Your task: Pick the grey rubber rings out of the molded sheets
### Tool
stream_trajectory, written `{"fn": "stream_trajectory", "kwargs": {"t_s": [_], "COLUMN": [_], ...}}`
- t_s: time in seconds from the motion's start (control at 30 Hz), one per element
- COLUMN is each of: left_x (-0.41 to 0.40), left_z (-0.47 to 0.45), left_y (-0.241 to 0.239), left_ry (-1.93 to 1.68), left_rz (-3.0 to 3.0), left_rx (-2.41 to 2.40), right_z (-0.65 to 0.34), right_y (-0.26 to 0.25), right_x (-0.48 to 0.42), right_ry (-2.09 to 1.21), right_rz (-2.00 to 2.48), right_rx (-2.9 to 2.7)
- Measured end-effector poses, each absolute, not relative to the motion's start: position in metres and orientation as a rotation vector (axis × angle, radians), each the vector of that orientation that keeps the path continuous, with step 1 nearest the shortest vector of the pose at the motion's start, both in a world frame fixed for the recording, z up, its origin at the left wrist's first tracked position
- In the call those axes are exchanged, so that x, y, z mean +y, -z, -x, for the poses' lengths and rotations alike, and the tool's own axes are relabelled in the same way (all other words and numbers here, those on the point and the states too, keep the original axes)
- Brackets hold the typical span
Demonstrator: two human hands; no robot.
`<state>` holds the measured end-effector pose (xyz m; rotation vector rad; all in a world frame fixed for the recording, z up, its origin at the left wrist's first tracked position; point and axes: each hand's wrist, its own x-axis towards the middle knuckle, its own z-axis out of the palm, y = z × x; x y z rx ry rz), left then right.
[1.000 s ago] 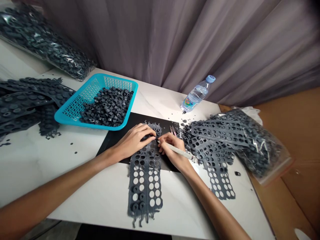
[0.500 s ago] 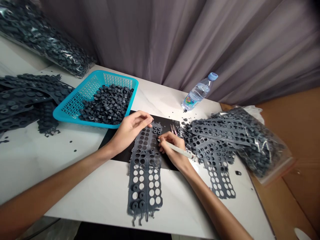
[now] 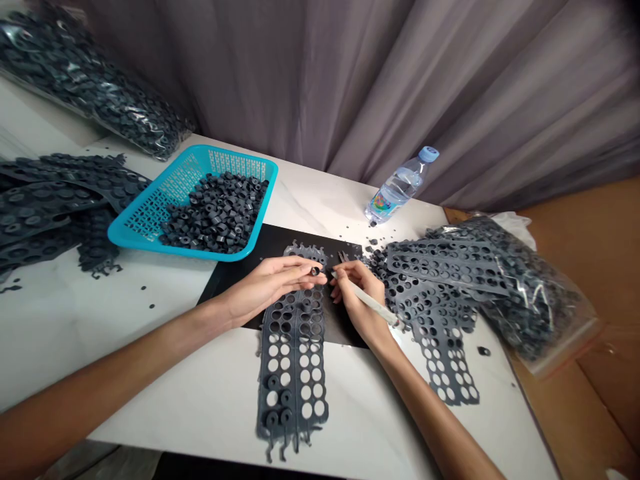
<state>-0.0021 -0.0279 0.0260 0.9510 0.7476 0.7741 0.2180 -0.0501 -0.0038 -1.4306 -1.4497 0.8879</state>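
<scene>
A long grey rubber sheet (image 3: pixel 293 353) full of round holes lies on a black mat (image 3: pixel 235 270) in front of me, with a few small rings still in it near its near end. My left hand (image 3: pixel 270 283) rests on the sheet's far part and pinches a small dark rubber ring (image 3: pixel 315 271) at its fingertips. My right hand (image 3: pixel 353 297) is closed round a thin white pen-like tool (image 3: pixel 370 301), whose tip meets the ring. A blue basket (image 3: pixel 150 213) heaped with loose dark rings stands to the left behind my left hand.
Emptied holed sheets (image 3: pixel 435 300) pile up on the right beside a clear bag (image 3: pixel 530 300) of parts. More sheets (image 3: pixel 45 207) and another bag (image 3: pixel 90 87) lie at left. A water bottle (image 3: pixel 397 187) lies near the curtain. Small snips (image 3: pixel 344 257) rest on the mat.
My left hand lifted off the sheet's far end towards the basket, then came back with a ring pinched at its fingertips. The right hand shifted slightly right with the tool.
</scene>
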Motion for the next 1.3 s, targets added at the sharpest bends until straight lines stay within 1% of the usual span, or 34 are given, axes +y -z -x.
{"fn": "stream_trajectory", "kwargs": {"t_s": [0.4,0.53,0.63,0.77,0.83,0.9,1.0,1.07,1.13,1.17,1.3], "left_x": [-0.03,-0.026,-0.011,0.02,0.032,0.036,0.023,0.009,-0.002,-0.005,-0.005], "left_z": [0.003,0.007,0.029,0.081,0.098,0.096,0.06,0.027,0.0,-0.009,-0.016], "left_y": [-0.031,-0.044,-0.064,-0.081,-0.08,-0.076,-0.064,-0.051,-0.034,-0.024,0.007], "left_ry": [-0.74,-0.776,-0.964,-1.418,-1.434,-1.398,-1.324,-1.092,-0.838,-0.769,-0.711], "left_rz": [-0.922,-0.997,-1.22,-1.763,-2.028,-2.254,-2.496,-2.631,-2.663,-2.655,-2.48], "left_rx": [0.689,0.713,0.903,1.459,1.679,1.684,1.424,1.205,1.098,1.078,1.061], "right_z": [-0.218,-0.22,-0.221,-0.221,-0.221,-0.221,-0.219,-0.219,-0.22,-0.221,-0.227], "right_y": [0.003,0.005,0.008,0.011,0.01,0.009,0.006,0.004,0.002,0.001,-0.001], "right_x": [-0.049,-0.049,-0.049,-0.048,-0.048,-0.047,-0.047,-0.048,-0.048,-0.048,-0.048], "right_ry": [-0.865,-0.883,-0.886,-0.882,-0.882,-0.884,-0.891,-0.896,-0.897,-0.897,-0.935], "right_rz": [1.448,1.439,1.458,1.461,1.455,1.448,1.437,1.429,1.421,1.419,1.406], "right_rx": [-1.491,-1.497,-1.489,-1.498,-1.509,-1.508,-1.5,-1.507,-1.528,-1.539,-1.546]}}
